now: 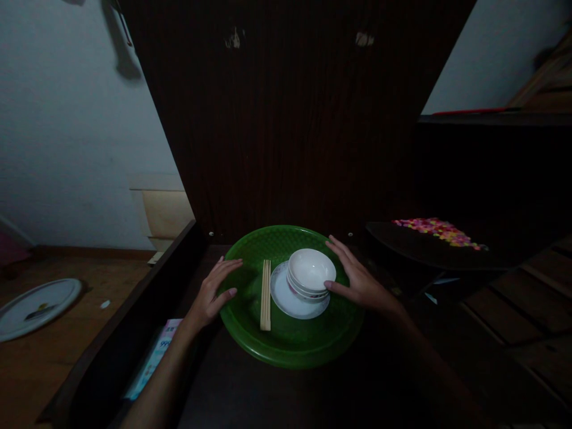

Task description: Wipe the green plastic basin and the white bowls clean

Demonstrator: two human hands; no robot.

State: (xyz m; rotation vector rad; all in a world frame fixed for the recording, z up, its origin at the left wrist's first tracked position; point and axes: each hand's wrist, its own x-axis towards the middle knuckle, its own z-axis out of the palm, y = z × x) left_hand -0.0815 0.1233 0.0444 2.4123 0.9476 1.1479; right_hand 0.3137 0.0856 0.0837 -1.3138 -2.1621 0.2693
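Note:
A round green basin (286,356) stands on a dark wooden surface. Inside it, a stack of white bowls (311,269) rests on a white plate (290,305) with a patterned rim. Left of the plate lie several light wooden chopsticks (266,295), side by side. My left hand (215,291) is at the basin's left rim, fingers spread and reaching over the inside, with nothing held. At the right, my right hand (355,277) has its fingers apart over the rim, its thumb by the edge of the bowls; whether it touches them I cannot tell.
A tall dark wooden panel (286,131) rises behind the basin. A packet (156,357) lies by the low board at the left. Colourful small pieces (440,231) cover part of a dark curved shelf at the right. A white oval lid-like object (40,308) lies on the floor.

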